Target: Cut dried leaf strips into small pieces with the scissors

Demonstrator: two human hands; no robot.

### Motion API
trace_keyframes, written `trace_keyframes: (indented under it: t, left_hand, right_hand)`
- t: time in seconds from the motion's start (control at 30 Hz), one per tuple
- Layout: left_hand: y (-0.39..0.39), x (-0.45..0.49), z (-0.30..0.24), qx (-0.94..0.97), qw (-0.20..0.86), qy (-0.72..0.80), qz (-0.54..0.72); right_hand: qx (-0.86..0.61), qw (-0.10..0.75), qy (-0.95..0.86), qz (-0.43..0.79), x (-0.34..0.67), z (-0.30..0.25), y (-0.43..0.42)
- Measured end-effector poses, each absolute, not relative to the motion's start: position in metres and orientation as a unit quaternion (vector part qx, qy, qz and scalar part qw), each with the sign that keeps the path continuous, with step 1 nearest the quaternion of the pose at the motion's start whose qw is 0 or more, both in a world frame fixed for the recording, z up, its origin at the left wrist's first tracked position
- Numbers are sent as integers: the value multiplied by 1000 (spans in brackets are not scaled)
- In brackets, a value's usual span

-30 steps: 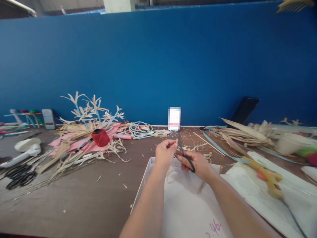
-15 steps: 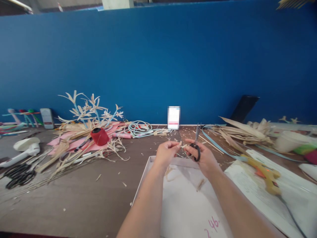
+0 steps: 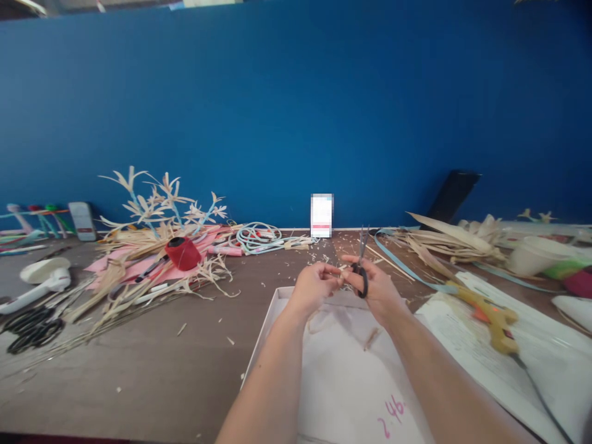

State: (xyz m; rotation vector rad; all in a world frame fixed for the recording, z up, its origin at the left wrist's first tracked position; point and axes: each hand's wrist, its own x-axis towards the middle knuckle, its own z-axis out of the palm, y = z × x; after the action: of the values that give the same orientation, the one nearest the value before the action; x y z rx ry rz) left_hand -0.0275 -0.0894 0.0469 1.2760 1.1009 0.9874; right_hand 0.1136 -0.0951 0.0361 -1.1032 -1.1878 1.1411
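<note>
My left hand [image 3: 314,288] is closed, its thumb and fingertips pinched on a small pale piece of dried husk [image 3: 341,275], mostly hidden by the fingers. Black-handled scissors [image 3: 361,274] hang on the fingers of my right hand [image 3: 379,290], blades pointing up and away from me and slightly apart. The fingertips of both hands meet at the husk piece. Below them lies a shallow white box lid [image 3: 346,382] with pink handwriting and a few thin fibre scraps [image 3: 370,338] on it.
Left on the brown table [image 3: 185,370] are husk flowers [image 3: 157,200], a red spool [image 3: 183,253], pale strips and more black scissors [image 3: 34,327]. A phone [image 3: 322,216] leans against the blue partition [image 3: 296,111]. Rightward lie a yellow glue gun [image 3: 490,314] on white sheets and husks [image 3: 456,237].
My hands have drawn closer together, and the fingertips now cover more of the husk piece. The scissors have shifted slightly left with my right hand. The whole view has moved a little.
</note>
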Motion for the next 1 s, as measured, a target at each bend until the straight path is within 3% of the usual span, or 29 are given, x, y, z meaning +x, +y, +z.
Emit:
trace_keyframes:
  t: [0.4, 0.7, 1.0]
  left_hand:
    - [-91, -35, 49, 586, 483, 518, 393]
    - [-82, -38, 44, 489, 517, 494, 499]
    - [-83, -31, 42, 456, 546, 468, 525]
  right_hand:
    - [-481, 561, -507, 445, 119, 33, -91]
    - [-488, 533, -533, 440, 115, 34, -94]
    - [-465, 524, -552, 452, 107, 32, -95]
